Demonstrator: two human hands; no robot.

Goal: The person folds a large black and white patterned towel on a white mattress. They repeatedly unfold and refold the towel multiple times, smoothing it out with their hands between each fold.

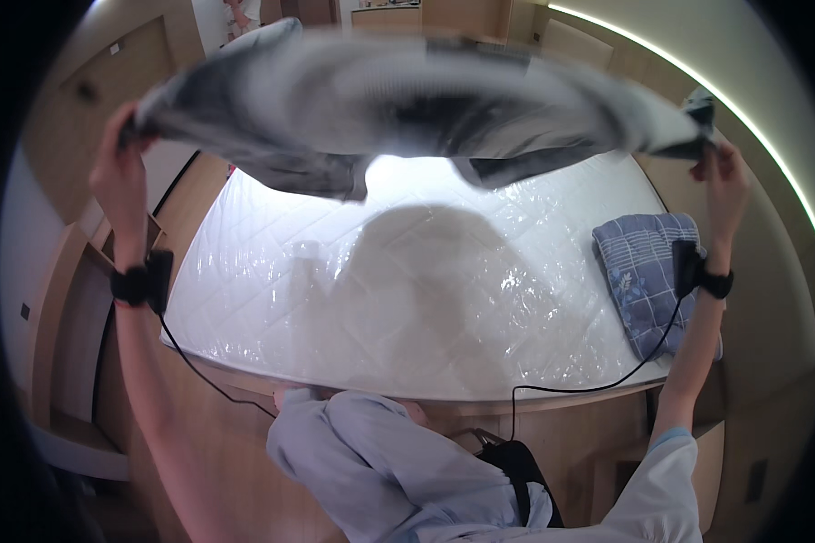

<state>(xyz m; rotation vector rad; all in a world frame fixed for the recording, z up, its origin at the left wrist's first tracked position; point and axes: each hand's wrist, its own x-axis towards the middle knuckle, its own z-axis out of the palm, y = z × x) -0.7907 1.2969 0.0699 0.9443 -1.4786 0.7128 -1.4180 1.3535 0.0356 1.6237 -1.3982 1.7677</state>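
A grey, black and white patterned cloth, blurred by motion, is spread in the air between my raised arms. My left hand grips its left end, and my right hand pinches its right end. The cloth's lower edge hangs unevenly, with folds drooping near the middle. Below it lies a white quilted mattress wrapped in shiny clear plastic, with a broad shadow across it. Part of the mattress's far side is hidden behind the cloth.
On the mattress's right side rests a folded blue checked quilt. Black cables run from devices on both wrists. A wooden shelf unit stands at left, and an upholstered headboard is at right. Wooden flooring shows near my legs.
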